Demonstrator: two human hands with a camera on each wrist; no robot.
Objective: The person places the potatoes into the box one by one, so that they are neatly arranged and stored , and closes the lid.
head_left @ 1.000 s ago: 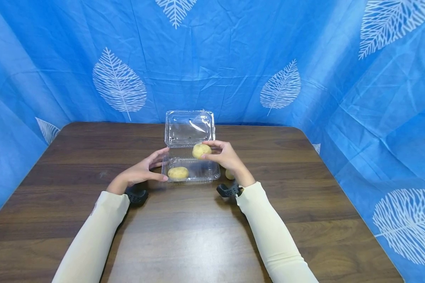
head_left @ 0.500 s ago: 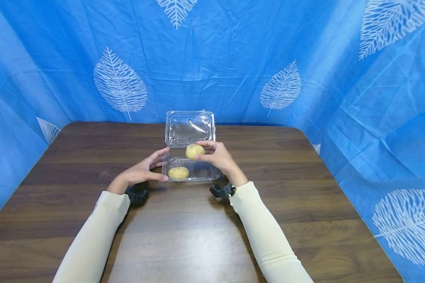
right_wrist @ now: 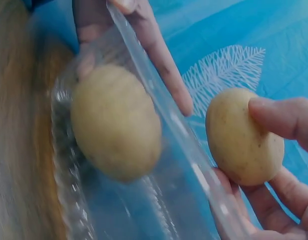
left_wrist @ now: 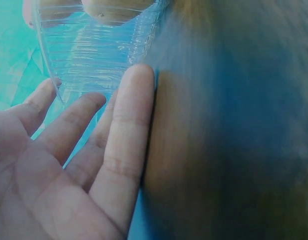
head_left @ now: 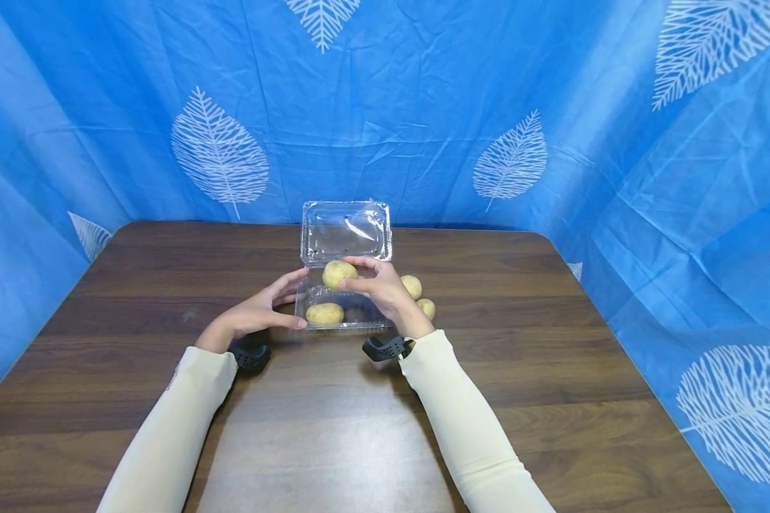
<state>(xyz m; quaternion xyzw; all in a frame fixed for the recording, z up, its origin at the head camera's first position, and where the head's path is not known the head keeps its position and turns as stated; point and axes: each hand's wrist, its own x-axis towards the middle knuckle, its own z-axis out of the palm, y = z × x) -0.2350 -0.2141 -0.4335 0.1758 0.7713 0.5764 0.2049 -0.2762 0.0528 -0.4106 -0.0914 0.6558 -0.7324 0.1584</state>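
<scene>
A clear plastic clamshell container (head_left: 359,322) lies on the table, its lid (head_left: 346,231) raised at the back. One yellow potato (head_left: 324,313) rests in the left part of the base. At the container's left end is my left hand (head_left: 257,310), thumb at the front corner and fingers stretched toward the back. In the left wrist view those fingers (left_wrist: 136,115) are nearly straight beside the clear wall. Over the base, my right hand (head_left: 381,288) pinches a second potato (head_left: 339,274) between thumb and fingers. The right wrist view shows this potato (right_wrist: 241,137) above the rim.
Just right of the container, two more potatoes lie on the table (head_left: 520,313), one farther back (head_left: 411,286) and one nearer (head_left: 426,308). A blue curtain (head_left: 372,121) with white leaf prints hangs behind the table's back edge.
My right hand has moved left over the container, carrying its potato. This uncovers the two potatoes on the right. My left hand has stayed at the container's left end.
</scene>
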